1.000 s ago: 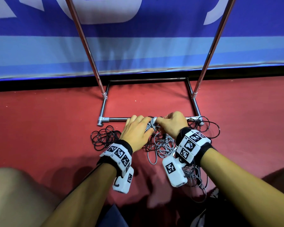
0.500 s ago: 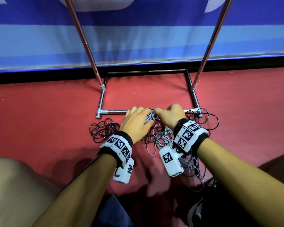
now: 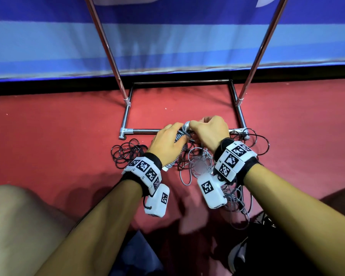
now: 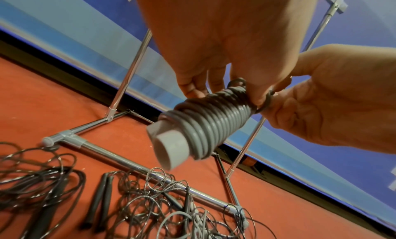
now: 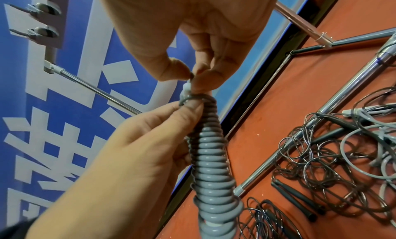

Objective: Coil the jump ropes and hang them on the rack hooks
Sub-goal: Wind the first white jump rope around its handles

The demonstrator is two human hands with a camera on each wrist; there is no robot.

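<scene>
A grey jump rope (image 4: 210,124) is wound in tight turns round its pale grey handles and is held just above the red floor. My left hand (image 3: 170,136) grips the upper part of this bundle (image 5: 211,166), thumb against the turns. Thumb and forefinger of my right hand (image 3: 199,126) pinch the cord's end at the bundle's top (image 5: 188,87). The chrome rack's base bar (image 3: 143,131) lies right behind both hands. Rack hooks (image 5: 42,9) show high up in the right wrist view.
Loose ropes lie tangled on the floor: a black pile (image 3: 126,154) at left, grey and steel cords (image 3: 199,162) under my wrists, black loops (image 3: 259,142) by the rack's right foot. Black handles (image 4: 100,200) lie among them. Two rack uprights (image 3: 108,48) rise before a blue banner.
Both hands have lifted the bundle a little, up to the level of the rack's base bar. My right fingers have closed in on the bundle's top end.
</scene>
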